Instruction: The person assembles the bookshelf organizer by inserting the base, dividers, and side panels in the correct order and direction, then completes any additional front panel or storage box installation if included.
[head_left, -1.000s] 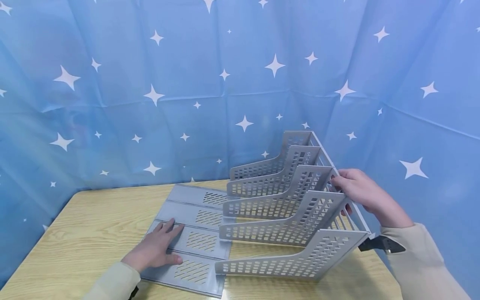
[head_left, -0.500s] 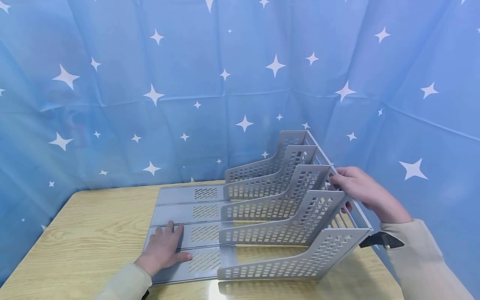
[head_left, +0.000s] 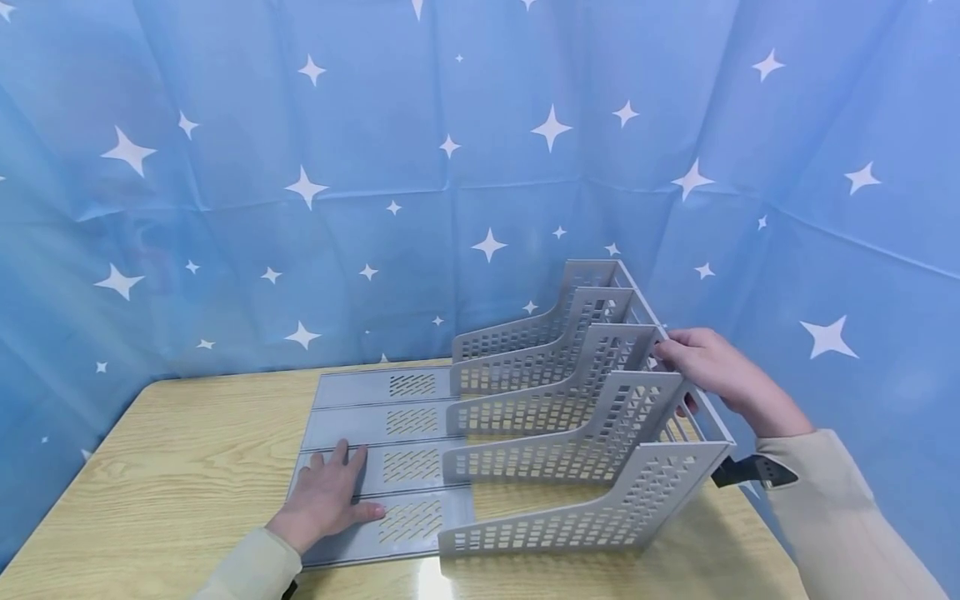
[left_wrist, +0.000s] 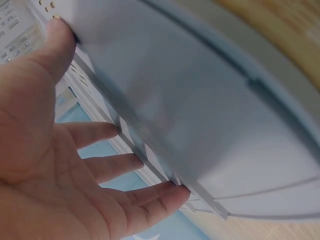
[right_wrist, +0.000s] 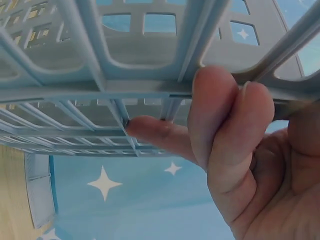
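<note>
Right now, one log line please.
Left hand: rests on slotted panel | right hand: grips grey rack by barred back | panel: flat on table

The rack (head_left: 588, 442) is grey, its sides patterned with grids of holes; the grey panel (head_left: 345, 421) bears slanted slots. Yellowish wood grain marks the counter (head_left: 187, 467). White four-pointed stars dot the blue curtain (head_left: 375, 108). The sleeves (head_left: 840, 517) are cream.
</note>
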